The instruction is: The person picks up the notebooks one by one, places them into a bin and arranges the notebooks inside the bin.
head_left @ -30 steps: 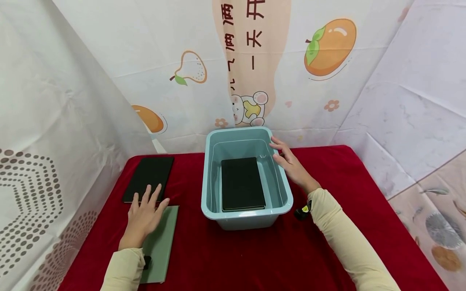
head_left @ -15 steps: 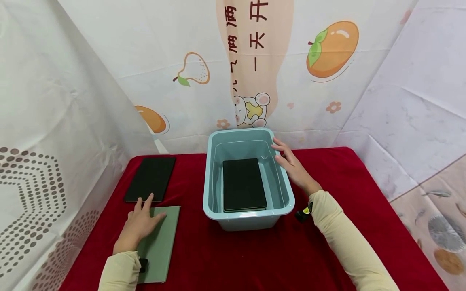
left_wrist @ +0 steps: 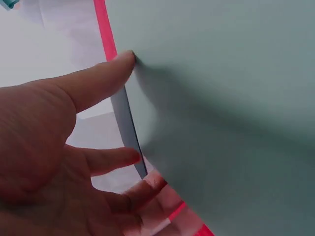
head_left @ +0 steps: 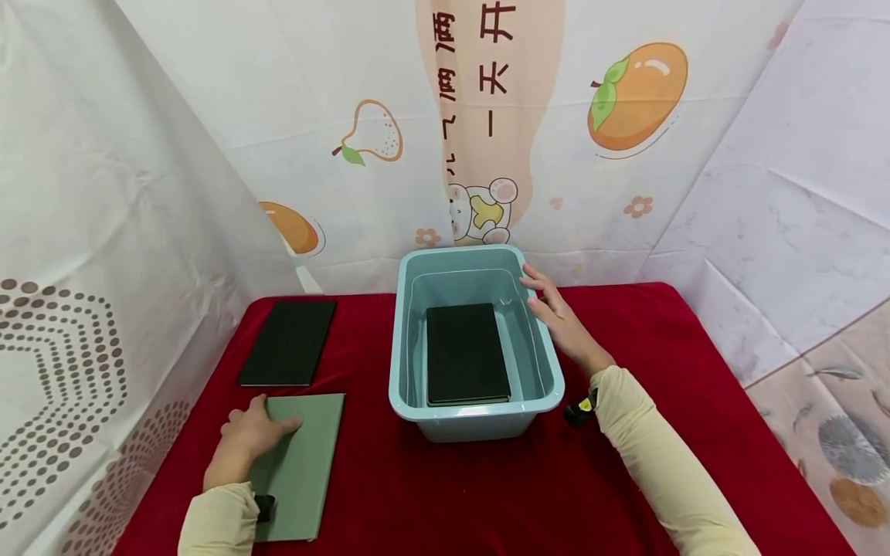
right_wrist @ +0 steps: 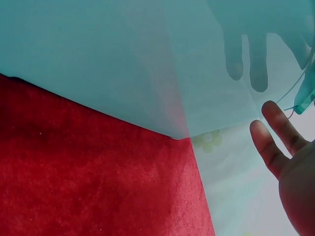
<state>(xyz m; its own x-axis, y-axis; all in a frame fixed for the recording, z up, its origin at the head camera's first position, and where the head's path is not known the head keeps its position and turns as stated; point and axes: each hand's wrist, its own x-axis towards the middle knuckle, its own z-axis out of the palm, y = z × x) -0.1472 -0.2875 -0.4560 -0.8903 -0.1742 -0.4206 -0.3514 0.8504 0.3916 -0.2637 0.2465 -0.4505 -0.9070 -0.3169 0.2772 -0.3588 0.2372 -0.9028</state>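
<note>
— Head view: where are my hands?
— My left hand (head_left: 245,439) grips the green book's (head_left: 297,463) edge, lower left, thumb on top. My right hand (head_left: 559,318) rests with straight fingers on the blue tub (head_left: 480,413) rim, middle. A black book (head_left: 466,353) lies inside.

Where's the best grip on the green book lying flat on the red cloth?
Probably the far-left corner of the green book, from the left. It lies flat, so fingers need an edge; the left wrist view shows the left hand with thumb on the cover and fingers at that lifted edge.
</note>
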